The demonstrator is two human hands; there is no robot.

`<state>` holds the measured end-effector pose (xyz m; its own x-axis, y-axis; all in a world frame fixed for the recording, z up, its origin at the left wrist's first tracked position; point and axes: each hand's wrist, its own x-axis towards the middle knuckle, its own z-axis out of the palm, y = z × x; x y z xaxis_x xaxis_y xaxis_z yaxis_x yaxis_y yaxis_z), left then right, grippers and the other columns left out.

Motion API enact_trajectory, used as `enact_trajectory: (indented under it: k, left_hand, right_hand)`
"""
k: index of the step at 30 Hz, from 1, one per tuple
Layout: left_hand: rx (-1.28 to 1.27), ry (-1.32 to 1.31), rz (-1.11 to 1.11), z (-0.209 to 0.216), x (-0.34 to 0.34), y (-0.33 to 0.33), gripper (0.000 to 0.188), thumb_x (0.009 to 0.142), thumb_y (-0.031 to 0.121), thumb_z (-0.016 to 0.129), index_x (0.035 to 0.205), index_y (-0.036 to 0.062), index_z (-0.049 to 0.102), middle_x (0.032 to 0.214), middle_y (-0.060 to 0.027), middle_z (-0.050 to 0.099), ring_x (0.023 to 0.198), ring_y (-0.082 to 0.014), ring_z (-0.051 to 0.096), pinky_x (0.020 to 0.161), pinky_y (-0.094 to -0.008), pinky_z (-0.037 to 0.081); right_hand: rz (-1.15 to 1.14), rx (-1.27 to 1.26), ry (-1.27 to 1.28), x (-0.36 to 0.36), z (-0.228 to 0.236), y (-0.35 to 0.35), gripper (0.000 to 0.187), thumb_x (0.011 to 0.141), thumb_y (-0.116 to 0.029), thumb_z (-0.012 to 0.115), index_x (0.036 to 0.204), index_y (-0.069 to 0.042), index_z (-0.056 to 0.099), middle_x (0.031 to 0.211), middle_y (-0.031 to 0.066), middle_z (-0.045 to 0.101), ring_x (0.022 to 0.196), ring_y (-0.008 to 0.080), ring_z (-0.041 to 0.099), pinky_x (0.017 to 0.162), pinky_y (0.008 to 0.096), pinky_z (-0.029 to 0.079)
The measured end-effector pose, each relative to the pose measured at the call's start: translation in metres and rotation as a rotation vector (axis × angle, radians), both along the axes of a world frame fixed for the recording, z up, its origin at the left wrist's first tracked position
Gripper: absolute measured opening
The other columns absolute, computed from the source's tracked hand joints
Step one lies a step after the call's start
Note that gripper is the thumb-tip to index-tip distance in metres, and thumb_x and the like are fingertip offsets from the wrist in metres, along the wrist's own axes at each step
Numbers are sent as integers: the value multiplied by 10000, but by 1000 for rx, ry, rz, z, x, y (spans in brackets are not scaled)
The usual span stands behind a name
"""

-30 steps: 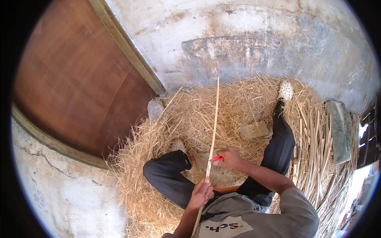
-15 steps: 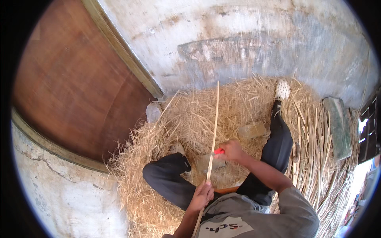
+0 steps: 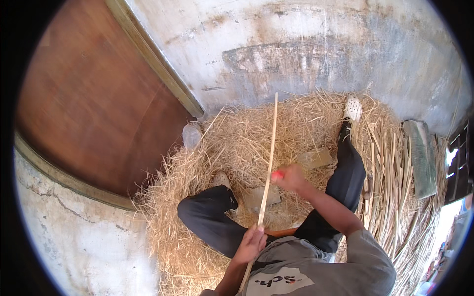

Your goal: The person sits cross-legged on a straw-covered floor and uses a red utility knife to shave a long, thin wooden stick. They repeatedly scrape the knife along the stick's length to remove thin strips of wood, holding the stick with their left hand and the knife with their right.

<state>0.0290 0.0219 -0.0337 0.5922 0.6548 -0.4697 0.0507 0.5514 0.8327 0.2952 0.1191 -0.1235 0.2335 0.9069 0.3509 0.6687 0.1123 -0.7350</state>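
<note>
Brown door (image 3: 98,103) far left, straw (image 3: 237,140) beside it! Here's the left hand (image 3: 251,242), clamped on a long pale strip (image 3: 272,148) rising between the legs (image 3: 348,167), over the straw. Up and right, apart from it, the right hand (image 3: 292,178) grips a red tool (image 3: 278,175), blurred, just beside the strip. Far right, piled sticks (image 3: 387,177)!

Makeshift workshop corner: stained wall (image 3: 316,54) at 12 o'clock, brown framed panel (image 3: 98,103) at 10, straw-like shavings (image 3: 237,143) mid-dial, piled strips (image 3: 389,187) at 3.
</note>
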Motion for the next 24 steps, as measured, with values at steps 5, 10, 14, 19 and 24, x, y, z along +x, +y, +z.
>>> enact_trajectory:
  k: [5, 10, 14, 19, 24]
  left_hand:
    - [75, 37, -53, 20, 4, -1, 228, 1037, 239, 399, 861, 95, 413, 555, 52, 303, 460, -44, 275, 420, -229, 222]
    - [19, -17, -16, 14, 7, 5, 238, 1038, 263, 396, 866, 100, 408, 564, 50, 307, 468, -42, 280, 424, -219, 220]
    - [89, -24, -47, 17, 8, 0, 237, 1041, 263, 385, 868, 102, 404, 566, 50, 310, 466, -43, 281, 419, -219, 220]
    - [20, -10, -52, 26, 9, 6, 239, 1041, 263, 382, 865, 103, 408, 553, 44, 310, 457, -47, 284, 422, -214, 231]
    - [3, -53, -45, 17, 9, -1, 242, 1042, 250, 384, 856, 96, 397, 559, 51, 302, 464, -42, 276, 419, -221, 227]
  right_hand:
    - [-72, 34, -194, 25, -4, 14, 575, 798, -652, 565, 692, -98, 678, 531, 124, 574, 487, 312, 597, 499, 424, 481]
    - [167, 195, -197, -8, 3, -17, 596, 799, -644, 567, 607, -79, 589, 501, 128, 528, 467, 338, 568, 475, 439, 456]
    - [-28, 54, -235, 22, 12, 4, 496, 739, -599, 644, 650, -112, 628, 565, 133, 591, 550, 321, 622, 520, 424, 486]
    - [48, 94, -331, 11, 6, -9, 482, 736, -565, 660, 622, -100, 606, 536, 130, 563, 491, 317, 588, 482, 426, 461]
    - [-124, 201, -215, 39, -4, 19, 641, 817, -665, 515, 573, -73, 516, 504, 135, 502, 459, 329, 538, 462, 456, 403]
